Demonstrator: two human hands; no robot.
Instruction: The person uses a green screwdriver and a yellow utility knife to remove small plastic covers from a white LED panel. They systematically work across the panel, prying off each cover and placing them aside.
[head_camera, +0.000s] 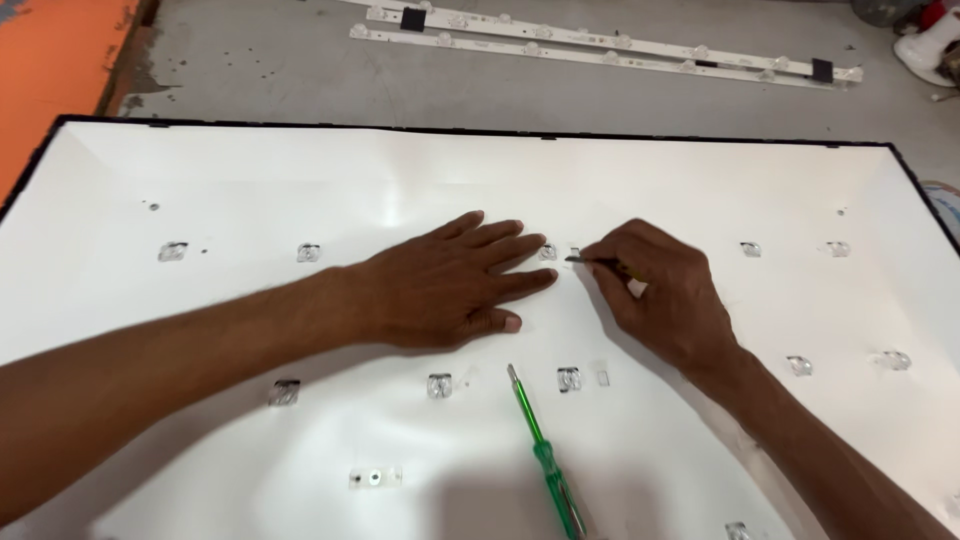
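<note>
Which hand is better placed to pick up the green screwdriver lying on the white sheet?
Probably the left hand: it lies flat and empty on the white sheet, just above the green screwdriver. The right hand already pinches a thin dark tool.

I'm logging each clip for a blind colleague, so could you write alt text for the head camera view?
The left hand lies flat on a large white reflector sheet dotted with small clear lenses, while the right hand pinches a thin dark-tipped tool at a small opening beside the left fingertips. A green-handled screwdriver lies loose on the sheet below the hands; two long white strips rest on the grey floor beyond.
</note>
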